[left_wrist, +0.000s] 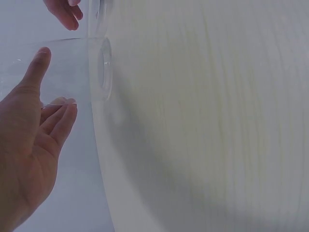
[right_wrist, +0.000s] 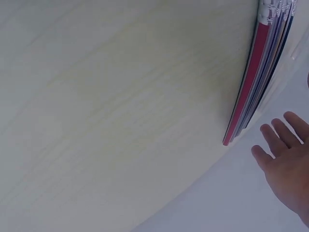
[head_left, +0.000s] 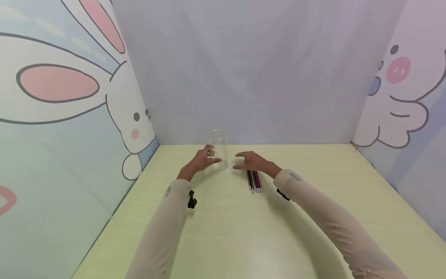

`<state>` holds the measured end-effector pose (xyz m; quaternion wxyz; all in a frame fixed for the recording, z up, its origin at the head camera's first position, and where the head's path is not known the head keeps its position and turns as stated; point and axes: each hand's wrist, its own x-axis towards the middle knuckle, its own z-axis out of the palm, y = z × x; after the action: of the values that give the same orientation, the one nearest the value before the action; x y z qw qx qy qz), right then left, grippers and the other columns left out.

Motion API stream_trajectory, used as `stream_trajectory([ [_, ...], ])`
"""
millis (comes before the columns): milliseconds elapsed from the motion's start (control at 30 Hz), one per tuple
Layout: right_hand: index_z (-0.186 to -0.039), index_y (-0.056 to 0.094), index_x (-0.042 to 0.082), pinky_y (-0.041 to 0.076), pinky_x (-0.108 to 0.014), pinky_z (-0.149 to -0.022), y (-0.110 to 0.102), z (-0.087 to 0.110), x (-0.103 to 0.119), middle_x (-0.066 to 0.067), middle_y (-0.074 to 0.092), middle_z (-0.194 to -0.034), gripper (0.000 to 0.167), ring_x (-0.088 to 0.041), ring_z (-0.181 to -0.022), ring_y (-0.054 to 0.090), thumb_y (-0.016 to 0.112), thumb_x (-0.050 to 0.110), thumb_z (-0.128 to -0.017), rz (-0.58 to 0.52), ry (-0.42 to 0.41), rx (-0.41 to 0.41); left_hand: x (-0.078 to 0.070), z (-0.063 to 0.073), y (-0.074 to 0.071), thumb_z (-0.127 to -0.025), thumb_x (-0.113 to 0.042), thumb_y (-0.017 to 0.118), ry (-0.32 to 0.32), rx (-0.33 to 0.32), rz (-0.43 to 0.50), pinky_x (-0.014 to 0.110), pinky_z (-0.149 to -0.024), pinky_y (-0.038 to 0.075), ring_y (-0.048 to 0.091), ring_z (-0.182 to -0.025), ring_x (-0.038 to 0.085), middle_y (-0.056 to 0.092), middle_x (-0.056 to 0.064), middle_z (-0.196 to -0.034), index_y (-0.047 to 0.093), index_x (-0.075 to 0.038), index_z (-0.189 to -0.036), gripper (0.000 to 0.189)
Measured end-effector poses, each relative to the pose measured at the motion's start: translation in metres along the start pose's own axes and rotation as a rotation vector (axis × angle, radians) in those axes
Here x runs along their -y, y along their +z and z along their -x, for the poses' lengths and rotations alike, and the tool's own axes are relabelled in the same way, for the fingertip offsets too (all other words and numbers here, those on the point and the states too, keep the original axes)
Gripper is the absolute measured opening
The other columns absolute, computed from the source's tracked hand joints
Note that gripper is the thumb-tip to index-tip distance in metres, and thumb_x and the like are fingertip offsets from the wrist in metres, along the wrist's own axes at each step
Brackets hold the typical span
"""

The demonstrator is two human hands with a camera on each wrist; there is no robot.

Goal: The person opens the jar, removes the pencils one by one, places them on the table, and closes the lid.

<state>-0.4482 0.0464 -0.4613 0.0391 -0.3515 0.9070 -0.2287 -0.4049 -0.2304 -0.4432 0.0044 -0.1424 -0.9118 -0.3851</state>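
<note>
A tall clear cylindrical container (head_left: 223,149) stands upright on the table near the back edge. My left hand (head_left: 202,159) is at its left side, thumb reaching across the front. In the left wrist view the thumb overlaps the clear wall (left_wrist: 72,72), with the other fingertips right at its lower edge. A second clear, round-edged thing (head_left: 231,166) stands just right of the container, partly hidden by my right hand (head_left: 253,161). That hand has its fingers spread apart over the far ends of several pencils (head_left: 257,184). In the right wrist view the pencils (right_wrist: 251,82) lie beside its fingertips.
The pencils lie side by side on the pale wooden table (head_left: 223,228), white-tipped ends toward me. A plain grey wall (head_left: 251,77) rises behind the table. Side panels with cartoon animals, including a rabbit (head_left: 127,104), flank it left and right.
</note>
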Motion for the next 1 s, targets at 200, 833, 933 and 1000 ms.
stream_trajectory([
  [200,-0.152,0.050,0.001,0.040,-0.051,-0.120,0.009,0.005,0.003,-0.020,0.051,-0.154,0.082,-0.038,-0.143,0.046,0.076,0.050,-0.092,0.080,0.023,0.066,-0.001,0.001,0.002,-0.100,-0.032,0.073,0.001,0.017,0.000,0.051,-0.115,0.046,0.048,-0.142,0.040,0.052,0.027,-0.145,0.032,0.005,-0.153,0.076],
  [833,-0.147,0.054,-0.003,0.043,-0.051,-0.118,-0.014,-0.008,0.004,-0.021,0.055,-0.149,0.078,-0.038,-0.139,0.050,0.081,0.044,-0.091,0.054,-0.034,-0.062,0.000,0.001,0.001,-0.102,-0.032,0.071,-0.004,0.021,0.007,0.052,-0.115,0.045,0.047,-0.143,0.040,0.050,0.028,-0.147,0.030,0.006,-0.154,0.077],
  [933,-0.148,0.052,-0.004,0.044,-0.052,-0.116,-0.029,-0.012,0.007,-0.022,0.054,-0.150,0.080,-0.039,-0.139,0.050,0.080,0.044,-0.092,0.041,-0.030,-0.081,-0.001,0.001,0.001,-0.101,-0.033,0.071,-0.010,0.017,0.001,0.051,-0.116,0.045,0.047,-0.143,0.039,0.051,0.027,-0.146,0.031,0.004,-0.154,0.076],
  [1000,-0.148,0.052,-0.005,0.045,-0.052,-0.115,-0.040,-0.014,0.009,-0.023,0.054,-0.150,0.080,-0.040,-0.139,0.051,0.080,0.044,-0.092,0.036,-0.028,-0.095,-0.002,0.001,0.001,-0.101,-0.033,0.072,-0.017,0.014,0.002,0.051,-0.116,0.045,0.048,-0.143,0.039,0.052,0.026,-0.147,0.031,0.003,-0.154,0.076],
])
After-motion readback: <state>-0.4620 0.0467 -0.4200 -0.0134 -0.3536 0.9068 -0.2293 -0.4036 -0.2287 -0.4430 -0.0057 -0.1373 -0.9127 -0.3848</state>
